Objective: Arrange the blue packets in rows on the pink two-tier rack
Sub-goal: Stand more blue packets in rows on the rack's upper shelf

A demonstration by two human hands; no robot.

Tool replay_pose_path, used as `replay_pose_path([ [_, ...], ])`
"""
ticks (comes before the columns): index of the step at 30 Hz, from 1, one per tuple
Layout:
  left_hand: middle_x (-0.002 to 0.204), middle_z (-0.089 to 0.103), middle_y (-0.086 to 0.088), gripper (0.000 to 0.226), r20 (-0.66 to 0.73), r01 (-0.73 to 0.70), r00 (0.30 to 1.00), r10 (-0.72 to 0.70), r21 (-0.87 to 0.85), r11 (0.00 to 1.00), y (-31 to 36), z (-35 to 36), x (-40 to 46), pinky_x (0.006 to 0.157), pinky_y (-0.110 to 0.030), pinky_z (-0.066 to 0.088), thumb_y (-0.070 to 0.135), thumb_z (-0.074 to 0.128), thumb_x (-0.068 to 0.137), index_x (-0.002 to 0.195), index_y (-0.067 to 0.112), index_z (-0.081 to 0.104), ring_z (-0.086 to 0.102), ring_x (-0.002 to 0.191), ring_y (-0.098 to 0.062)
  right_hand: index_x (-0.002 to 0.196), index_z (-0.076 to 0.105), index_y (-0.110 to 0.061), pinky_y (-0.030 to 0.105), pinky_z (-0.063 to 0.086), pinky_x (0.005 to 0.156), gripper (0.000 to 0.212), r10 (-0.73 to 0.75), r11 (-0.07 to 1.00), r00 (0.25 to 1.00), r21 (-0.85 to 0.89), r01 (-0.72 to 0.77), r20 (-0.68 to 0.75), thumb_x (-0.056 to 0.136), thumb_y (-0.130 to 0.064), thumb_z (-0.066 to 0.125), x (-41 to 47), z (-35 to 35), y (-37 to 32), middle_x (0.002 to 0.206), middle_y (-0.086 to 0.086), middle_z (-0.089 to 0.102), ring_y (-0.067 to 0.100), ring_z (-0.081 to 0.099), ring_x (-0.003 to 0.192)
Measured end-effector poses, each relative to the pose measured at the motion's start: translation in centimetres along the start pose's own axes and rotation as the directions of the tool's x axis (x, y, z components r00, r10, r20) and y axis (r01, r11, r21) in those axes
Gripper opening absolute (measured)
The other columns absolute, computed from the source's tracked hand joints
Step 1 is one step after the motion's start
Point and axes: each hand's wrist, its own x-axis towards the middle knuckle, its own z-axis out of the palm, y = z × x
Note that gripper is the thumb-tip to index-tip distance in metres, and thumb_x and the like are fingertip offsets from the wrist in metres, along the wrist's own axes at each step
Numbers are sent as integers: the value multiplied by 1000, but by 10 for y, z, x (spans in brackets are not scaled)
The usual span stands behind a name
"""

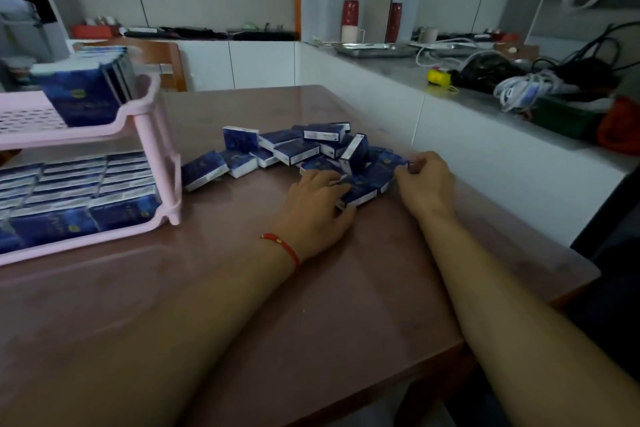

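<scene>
A loose heap of blue packets [298,149] lies on the brown table [242,305], right of the pink two-tier rack [152,146]. The rack's lower tier holds rows of packets [76,191]; a short row of upright packets [86,87] stands at the right end of its upper tier. My left hand [317,211], with a red string at the wrist, rests over a packet [358,196] at the heap's near edge, fingers curled on it. My right hand [427,184] pinches a packet [389,166] at the heap's right end.
A white counter [467,121] runs along the table's right side, carrying cables, a yellow object [438,77], a metal tray [375,49] and a white mug [351,33]. A wooden chair back [162,59] stands behind the rack. The table's near right corner drops off by my right forearm.
</scene>
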Motion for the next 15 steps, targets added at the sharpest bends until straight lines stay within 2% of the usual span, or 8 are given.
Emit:
replay_pose_path([
  [2, 117, 63, -5, 38, -49, -9, 999, 8, -23, 1000, -3, 2, 0, 94, -43, 47, 44, 55, 90, 113, 16, 69, 54, 109, -29, 104, 66, -15, 26, 49, 76, 22, 69, 984, 997, 169, -60, -47, 85, -23, 69, -1, -4, -4, 99, 1, 68, 18, 64, 90],
  [4, 102, 63, -2, 22, -114, -3, 993, -7, -86, 996, -1, -1, -2, 85, -36, 45, 40, 61, 92, 96, 19, 64, 53, 96, -25, 97, 74, -17, 28, 53, 73, 19, 161, 932, 985, 339, -130, -66, 80, -25, 69, -4, -11, -8, 92, 1, 73, 16, 66, 82],
  [6, 92, 62, -2, 18, -108, 29, 993, -46, -151, 988, 1, -5, -6, 76, -31, 40, 35, 65, 92, 93, 18, 59, 53, 88, -24, 76, 74, -16, 34, 54, 66, 12, 227, 850, 973, 496, -177, -41, 74, -26, 67, -7, -21, -14, 76, 2, 72, 17, 65, 69],
  [8, 89, 63, -3, 20, -70, 90, 991, -110, -237, 967, 4, -9, -9, 71, -31, 43, 32, 68, 91, 98, 15, 58, 58, 83, -23, 72, 68, -9, 35, 46, 57, 13, 243, 733, 967, 638, -235, 77, 77, -19, 63, -12, -27, -19, 70, 8, 66, 18, 58, 60],
  [10, 103, 62, -2, 32, -5, 189, 980, -198, -290, 938, 6, -17, -9, 77, -29, 46, 30, 72, 88, 112, 17, 56, 60, 95, -22, 79, 66, -5, 31, 43, 57, 11, 166, 660, 956, 693, -290, 243, 85, -11, 59, -21, -28, -24, 68, 7, 64, 17, 57, 60],
  [12, 122, 58, -5, 54, 106, 329, 944, -312, -352, 876, 6, -26, -8, 87, -27, 47, 25, 78, 83, 130, 15, 54, 59, 109, -22, 80, 65, -10, 26, 45, 59, 18, 31, 666, 920, 678, -310, 390, 93, -5, 54, -32, -24, -32, 64, -1, 67, 13, 57, 62],
  [13, 125, 59, -5, 58, 176, 404, 915, -364, -400, 823, 3, -31, -7, 86, -27, 48, 20, 80, 81, 133, 12, 55, 60, 110, -23, 81, 65, -12, 24, 46, 60, 21, -33, 678, 898, 670, -302, 439, 95, -4, 52, -39, -22, -35, 63, -4, 68, 11, 59, 61],
  [15, 114, 70, -5, 47, 282, 493, 870, -405, -471, 732, -5, -41, -8, 80, -29, 53, 13, 81, 76, 122, 12, 69, 67, 102, -24, 85, 68, -11, 24, 51, 59, 20, -102, 712, 864, 643, -283, 493, 95, -2, 54, -48, -15, -39, 68, -2, 71, 12, 63, 63],
])
